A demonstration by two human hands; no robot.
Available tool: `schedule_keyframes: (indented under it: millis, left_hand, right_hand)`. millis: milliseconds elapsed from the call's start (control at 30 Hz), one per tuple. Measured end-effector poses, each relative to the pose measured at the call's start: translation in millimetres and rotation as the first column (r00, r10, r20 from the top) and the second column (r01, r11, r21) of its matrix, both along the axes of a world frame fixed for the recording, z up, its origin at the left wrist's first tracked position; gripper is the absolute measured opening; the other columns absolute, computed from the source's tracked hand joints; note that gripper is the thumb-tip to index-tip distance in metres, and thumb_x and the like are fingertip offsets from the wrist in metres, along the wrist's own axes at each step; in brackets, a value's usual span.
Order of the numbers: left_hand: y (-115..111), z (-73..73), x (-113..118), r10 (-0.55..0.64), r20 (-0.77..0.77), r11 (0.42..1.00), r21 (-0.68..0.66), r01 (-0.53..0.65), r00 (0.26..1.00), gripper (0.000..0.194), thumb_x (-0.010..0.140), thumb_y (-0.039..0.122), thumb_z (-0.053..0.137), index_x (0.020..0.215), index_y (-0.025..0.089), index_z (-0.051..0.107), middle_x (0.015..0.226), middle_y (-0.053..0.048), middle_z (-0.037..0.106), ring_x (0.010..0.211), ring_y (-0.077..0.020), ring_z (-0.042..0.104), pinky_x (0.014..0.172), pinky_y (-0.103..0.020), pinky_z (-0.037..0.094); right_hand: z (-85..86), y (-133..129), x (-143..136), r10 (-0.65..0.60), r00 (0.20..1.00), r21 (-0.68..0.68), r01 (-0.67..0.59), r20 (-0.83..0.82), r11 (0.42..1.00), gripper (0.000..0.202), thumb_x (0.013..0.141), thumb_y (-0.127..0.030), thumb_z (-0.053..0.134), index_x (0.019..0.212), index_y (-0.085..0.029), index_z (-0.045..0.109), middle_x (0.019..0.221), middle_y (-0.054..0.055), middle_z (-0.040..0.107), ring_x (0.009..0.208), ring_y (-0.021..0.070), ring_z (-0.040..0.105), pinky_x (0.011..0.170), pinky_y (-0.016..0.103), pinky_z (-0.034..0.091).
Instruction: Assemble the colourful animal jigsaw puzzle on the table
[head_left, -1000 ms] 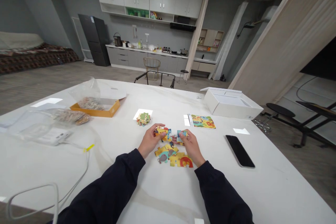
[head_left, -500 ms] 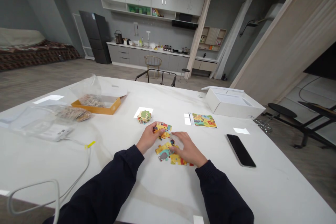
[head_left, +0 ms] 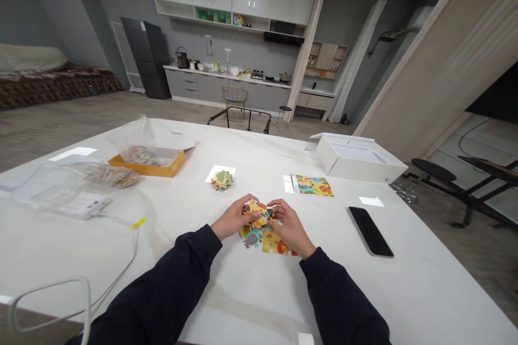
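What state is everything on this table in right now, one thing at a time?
Left hand: fingers closed on the puzzle section.
Right hand: fingers on the same section.
Puzzle section: held between both hands.
Joined puzzle: flat on the table.
Loose pieces: piled.
Phone: screen dark.
White box: open.
Orange box: open.

hands (head_left: 263, 221): 2 | phone (head_left: 369, 230): 1 | white box (head_left: 358, 158): 1 | orange tray (head_left: 150, 163): 1
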State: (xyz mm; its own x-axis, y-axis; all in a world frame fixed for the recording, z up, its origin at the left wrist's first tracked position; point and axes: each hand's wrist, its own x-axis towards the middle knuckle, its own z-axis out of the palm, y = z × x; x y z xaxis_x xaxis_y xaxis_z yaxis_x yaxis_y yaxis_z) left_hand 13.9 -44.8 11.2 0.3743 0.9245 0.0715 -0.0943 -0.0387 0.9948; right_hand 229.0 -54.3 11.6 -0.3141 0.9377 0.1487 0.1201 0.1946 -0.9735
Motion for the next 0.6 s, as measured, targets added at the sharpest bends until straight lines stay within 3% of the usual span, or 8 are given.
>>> schedule_keyframes:
  millis: [100, 167, 267, 333, 400, 500, 600]
  left_hand:
    - [5.1, 0.0, -4.8, 0.191, -0.006, 0.981, 0.033, -0.191, 0.982, 0.049, 0.08, 0.055, 0.08, 0.102, 0.017, 0.059, 0.095, -0.005, 0.071, 0.086, -0.0198, 0.068, 0.079, -0.031, 0.054]
    - [7.5, 2.4, -8.6, 0.298, 0.002, 0.953, 0.048, -0.298, 0.955, 0.049, 0.082, 0.056, 0.077, 0.103, 0.016, 0.059, 0.096, -0.005, 0.07, 0.088, -0.0203, 0.067, 0.081, -0.032, 0.055]
    - [7.1, 7.7, -11.2, 0.325, 0.01, 0.944, 0.053, -0.326, 0.946, 0.05, 0.082, 0.056, 0.077, 0.108, 0.016, 0.06, 0.096, -0.004, 0.07, 0.087, -0.0195, 0.067, 0.08, -0.031, 0.056]
    - [4.8, 10.7, -10.7, 0.295, 0.0, 0.955, 0.032, -0.295, 0.955, 0.052, 0.081, 0.055, 0.078, 0.111, 0.017, 0.06, 0.094, -0.003, 0.069, 0.083, -0.0184, 0.068, 0.073, -0.029, 0.057]
    - [2.5, 12.8, -9.8, 0.247, -0.018, 0.969, -0.009, -0.248, 0.969, 0.055, 0.081, 0.057, 0.078, 0.115, 0.017, 0.06, 0.091, -0.003, 0.069, 0.077, -0.0175, 0.068, 0.064, -0.027, 0.057]
    - [0.7, 14.1, -9.8, 0.168, -0.056, 0.983, -0.064, -0.172, 0.984, 0.061, 0.081, 0.061, 0.076, 0.12, 0.016, 0.059, 0.089, -0.004, 0.067, 0.07, -0.0179, 0.068, 0.051, -0.026, 0.056]
    - [0.9, 11.8, -9.8, 0.098, -0.095, 0.991, -0.085, -0.106, 0.991, 0.064, 0.08, 0.063, 0.076, 0.119, 0.016, 0.058, 0.088, -0.004, 0.067, 0.067, -0.0181, 0.068, 0.046, -0.026, 0.057]
  right_hand:
    - [1.7, -2.7, -0.2, 0.028, 0.999, 0.058, -0.029, 0.024, 0.998, 0.052, 0.086, -0.035, 0.072, 0.134, -0.026, 0.053, 0.121, 0.008, 0.068, 0.115, 0.0244, 0.065, 0.102, 0.043, 0.05]
    - [0.0, -5.7, -0.9, 0.078, 0.976, 0.149, -0.11, 0.205, 0.983, 0.061, 0.084, -0.039, 0.076, 0.14, -0.027, 0.054, 0.142, 0.012, 0.059, 0.135, 0.0292, 0.052, 0.114, 0.05, 0.041]
    - [-7.1, -10.6, -5.3, 0.131, 0.856, 0.218, -0.27, 0.5, 0.938, 0.07, 0.07, -0.044, 0.089, 0.133, -0.025, 0.063, 0.151, 0.015, 0.052, 0.148, 0.0368, 0.035, 0.122, 0.057, 0.028]
    - [-12.1, -12.9, -9.4, 0.114, 0.812, 0.242, -0.3, 0.572, 0.923, 0.07, 0.065, -0.044, 0.093, 0.126, -0.024, 0.066, 0.147, 0.015, 0.053, 0.147, 0.0381, 0.034, 0.12, 0.057, 0.029]
    - [-15.4, -13.9, -12.4, 0.073, 0.818, 0.256, -0.262, 0.571, 0.93, 0.069, 0.062, -0.041, 0.095, 0.122, -0.023, 0.064, 0.138, 0.014, 0.058, 0.138, 0.0363, 0.044, 0.115, 0.054, 0.037]
    - [-15.6, -12.9, -13.0, -0.035, 0.851, 0.271, -0.128, 0.524, 0.954, 0.068, 0.062, -0.034, 0.094, 0.12, -0.025, 0.059, 0.124, 0.009, 0.062, 0.119, 0.0314, 0.057, 0.103, 0.049, 0.046]
    - [-11.1, -10.3, -10.8, -0.172, 0.866, 0.355, -0.006, 0.469, 0.935, 0.061, 0.068, -0.028, 0.089, 0.119, -0.025, 0.056, 0.119, 0.007, 0.063, 0.112, 0.0295, 0.059, 0.1, 0.047, 0.046]
